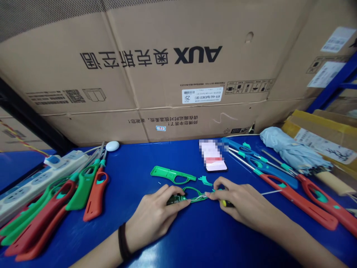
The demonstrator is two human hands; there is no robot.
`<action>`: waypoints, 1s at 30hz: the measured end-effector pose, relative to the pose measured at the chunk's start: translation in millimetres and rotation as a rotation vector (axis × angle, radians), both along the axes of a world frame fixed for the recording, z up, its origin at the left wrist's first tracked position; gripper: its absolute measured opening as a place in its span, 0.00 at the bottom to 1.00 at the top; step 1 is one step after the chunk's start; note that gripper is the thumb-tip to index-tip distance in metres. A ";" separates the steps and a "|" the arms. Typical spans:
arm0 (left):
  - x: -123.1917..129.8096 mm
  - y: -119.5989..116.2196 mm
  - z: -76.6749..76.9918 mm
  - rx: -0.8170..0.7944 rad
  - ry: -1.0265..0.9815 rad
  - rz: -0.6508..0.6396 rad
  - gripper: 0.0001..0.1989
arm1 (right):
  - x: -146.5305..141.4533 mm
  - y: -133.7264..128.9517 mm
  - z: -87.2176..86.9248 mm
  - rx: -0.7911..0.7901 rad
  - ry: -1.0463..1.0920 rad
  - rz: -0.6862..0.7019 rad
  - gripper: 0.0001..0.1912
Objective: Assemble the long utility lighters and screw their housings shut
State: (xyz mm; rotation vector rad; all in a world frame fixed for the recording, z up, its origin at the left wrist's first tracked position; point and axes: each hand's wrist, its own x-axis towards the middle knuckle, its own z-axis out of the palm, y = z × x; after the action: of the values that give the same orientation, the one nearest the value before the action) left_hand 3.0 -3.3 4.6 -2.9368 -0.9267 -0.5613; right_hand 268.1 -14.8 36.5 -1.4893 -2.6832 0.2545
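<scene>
My left hand (158, 210) is closed on an opened green lighter casing (193, 190), a long-nosed gas lighter with its inner parts showing, holding it low over the blue table. The fingertips of my right hand (235, 197) pinch at the casing's front end, by a small teal part. A yellow-and-black handle (228, 203), apparently a screwdriver's, is tucked in that same hand; a thin metal rod (272, 192) shows beyond the hand. Just behind lie the other green casing half (173, 175) and a loose teal trigger piece (205, 181). What the right fingertips grip is partly hidden.
Several red and green lighters (95, 197) lie at left beside a white power strip (55, 182). Blue and red lighters (298, 201) lie at right, near a folded umbrella (295, 149). A phone (216, 163) rests behind my hands, before a large cardboard box (167, 85).
</scene>
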 end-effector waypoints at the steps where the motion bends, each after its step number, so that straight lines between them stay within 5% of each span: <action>1: 0.2 0.1 0.4 -0.003 0.000 0.000 0.18 | -3.7 -0.7 2.0 0.005 -0.050 -0.009 0.20; 7: 2.3 -1.3 2.9 -0.006 0.029 0.004 0.17 | -19.4 6.7 7.2 0.038 -0.127 0.004 0.08; 13: -1.5 0.7 2.9 -0.035 0.018 -0.003 0.18 | -28.2 10.5 12.2 0.096 0.030 0.031 0.11; 30: -3.3 1.0 -3.5 -0.154 -0.180 0.056 0.12 | -34.2 9.0 -17.3 0.153 0.277 0.145 0.08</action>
State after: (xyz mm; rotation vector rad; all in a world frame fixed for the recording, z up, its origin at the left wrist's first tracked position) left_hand -0.3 -2.3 1.1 -3.0220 -1.1145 -0.7966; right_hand 233.9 -5.8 19.2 -1.1279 -2.5257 0.2364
